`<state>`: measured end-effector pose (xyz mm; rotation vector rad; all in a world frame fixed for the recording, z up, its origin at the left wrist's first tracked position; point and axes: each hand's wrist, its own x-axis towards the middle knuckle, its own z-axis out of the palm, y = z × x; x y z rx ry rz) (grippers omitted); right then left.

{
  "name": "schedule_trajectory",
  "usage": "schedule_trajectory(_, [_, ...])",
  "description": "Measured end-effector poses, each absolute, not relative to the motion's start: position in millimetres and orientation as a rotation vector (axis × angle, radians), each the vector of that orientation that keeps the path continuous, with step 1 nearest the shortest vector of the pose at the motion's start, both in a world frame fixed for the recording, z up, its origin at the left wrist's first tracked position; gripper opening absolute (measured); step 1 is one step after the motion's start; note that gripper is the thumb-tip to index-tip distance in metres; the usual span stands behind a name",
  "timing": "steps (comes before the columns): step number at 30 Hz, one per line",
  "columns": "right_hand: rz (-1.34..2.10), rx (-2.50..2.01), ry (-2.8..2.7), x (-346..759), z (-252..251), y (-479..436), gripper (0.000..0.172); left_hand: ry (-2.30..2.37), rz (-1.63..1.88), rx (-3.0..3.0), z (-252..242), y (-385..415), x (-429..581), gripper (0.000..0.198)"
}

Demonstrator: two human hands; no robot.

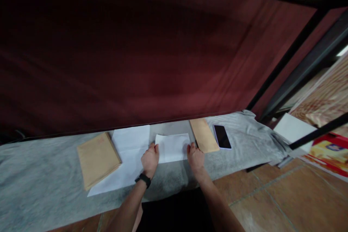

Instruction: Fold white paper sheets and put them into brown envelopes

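Observation:
A folded white sheet of paper [172,146] lies on the grey cloth [40,174] in front of me. My left hand [150,159], with a black watch on the wrist, rests at the sheet's left edge with its fingertips on the paper. At the sheet's right edge my right hand [195,156] touches the paper with its fingers bent. Whether either hand pinches the edge or only presses on it is unclear.
A stack of brown envelopes [97,158] lies at the left on a larger white sheet [127,159]. One brown envelope [203,135] and a black phone [222,136] lie to the right. A dark red curtain [136,61] hangs behind. Tiled floor [285,199] is at the right.

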<state>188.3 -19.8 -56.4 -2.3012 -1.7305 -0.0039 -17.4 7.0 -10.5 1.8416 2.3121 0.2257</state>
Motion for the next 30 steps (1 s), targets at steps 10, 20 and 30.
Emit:
schedule_trajectory(10, [0.031,-1.839,-1.821,171.9,-56.0,-23.0,0.044,2.294,0.153,1.948,-19.8,10.9,-18.3,0.041])
schedule_trajectory(20, [-0.01,-1.819,-1.967,157.1,-82.3,-22.2,0.053,2.297,0.162,1.962,-23.2,12.9,-17.6,0.044])
schedule_trajectory(30, [-0.19,-1.864,-1.936,154.5,-90.0,-24.7,0.054,2.382,0.204,1.789,-18.5,15.7,-12.4,0.039])
